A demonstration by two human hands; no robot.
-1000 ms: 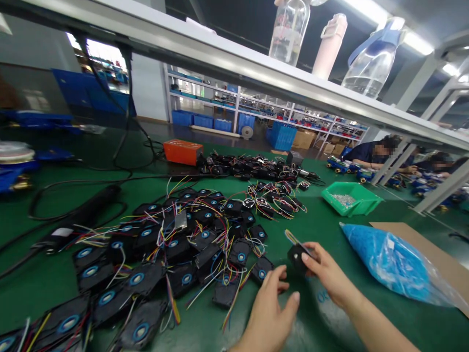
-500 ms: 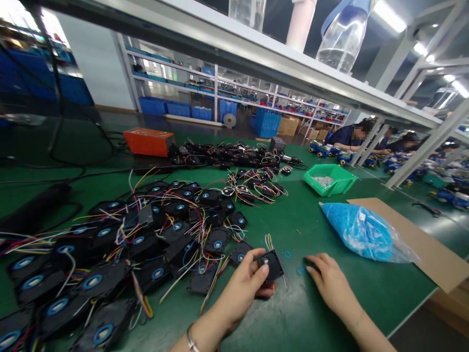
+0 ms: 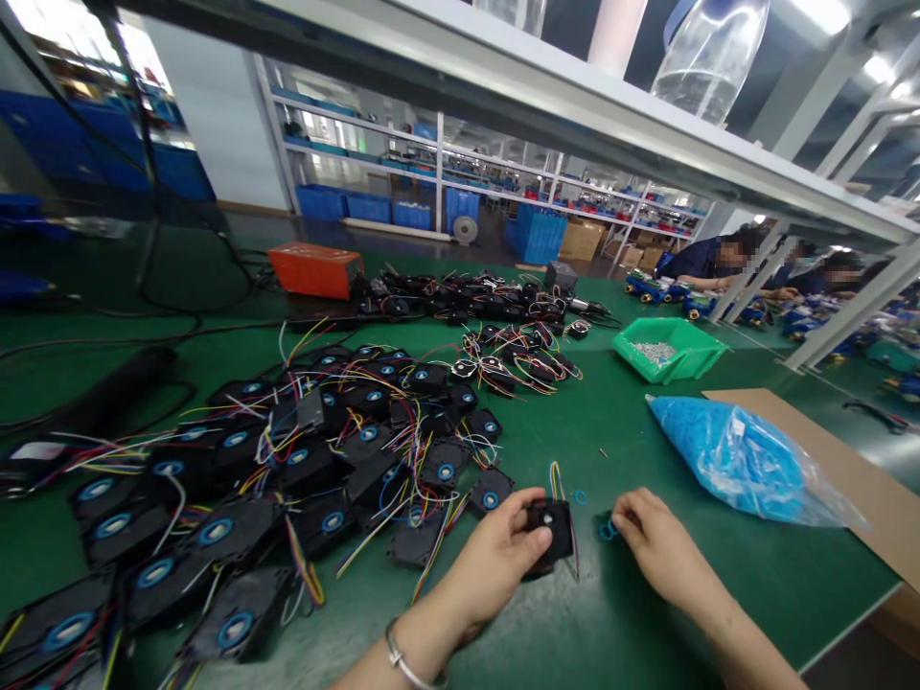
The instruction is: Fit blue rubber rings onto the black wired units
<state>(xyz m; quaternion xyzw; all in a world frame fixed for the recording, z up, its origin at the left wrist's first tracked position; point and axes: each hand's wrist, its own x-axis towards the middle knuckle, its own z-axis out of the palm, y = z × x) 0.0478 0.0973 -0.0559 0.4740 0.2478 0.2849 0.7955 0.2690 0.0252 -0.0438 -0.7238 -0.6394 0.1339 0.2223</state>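
My left hand [image 3: 507, 546] is closed round a small black square housing [image 3: 555, 530] with a pale metal spot in its face and coloured wires coming off it. To its right, my right hand [image 3: 647, 532] pinches at a few small blue rings [image 3: 608, 528] low over the green table; how many are between the fingertips I cannot tell. A single loose blue ring [image 3: 581, 497] lies between the two hands. Left of my left hand, a similar black housing [image 3: 492, 493] rests on the table with a blue ring set round its centre.
Many wired black housings [image 3: 244, 517] spread over the left side. Smaller wired parts [image 3: 517, 359] and an orange box [image 3: 316, 270] lie farther back. A green bin [image 3: 672, 350] of small parts and a clear bag of blue pieces [image 3: 747, 465] on cardboard [image 3: 877, 537] stand right. A shelf [image 3: 503, 77] crosses overhead.
The fingers of my right hand have closed from a spread pose into a pinch at the blue rings. My left hand keeps the black housing. The whole view has shifted slightly.
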